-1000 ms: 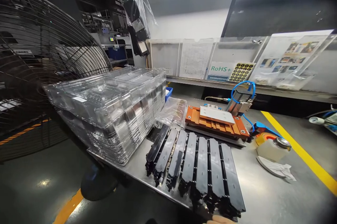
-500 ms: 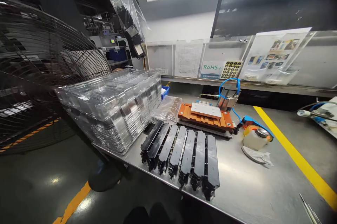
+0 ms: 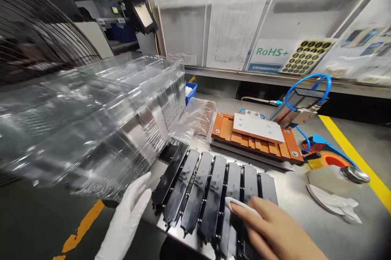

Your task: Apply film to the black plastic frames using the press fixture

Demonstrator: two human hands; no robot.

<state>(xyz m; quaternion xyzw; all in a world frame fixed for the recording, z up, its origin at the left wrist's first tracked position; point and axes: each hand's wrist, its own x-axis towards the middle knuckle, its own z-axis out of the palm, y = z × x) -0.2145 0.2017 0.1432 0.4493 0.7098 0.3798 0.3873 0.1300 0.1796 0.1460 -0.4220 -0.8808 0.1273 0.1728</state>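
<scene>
Black plastic strips (image 3: pixel 195 186) lie side by side at front edge of steel table (image 3: pixel 293 195). Right hand (image 3: pixel 275 231) rests flat on them, open, w/ a white cot on one fingertip (image 3: pixel 236 205). Left hand (image 3: pixel 128 215), white-gloved & open, is just beside the leftmost strip, near clear tray stack (image 3: pixel 91 121). Orange fixture (image 3: pixel 256 137) sits behind.

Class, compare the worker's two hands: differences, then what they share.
The left hand wears a white glove; the right hand is bare, with white only at a fingertip. The left hand lies beside the clear trays; the right hand rests on the black parts. Both are open, fingers extended.
</scene>
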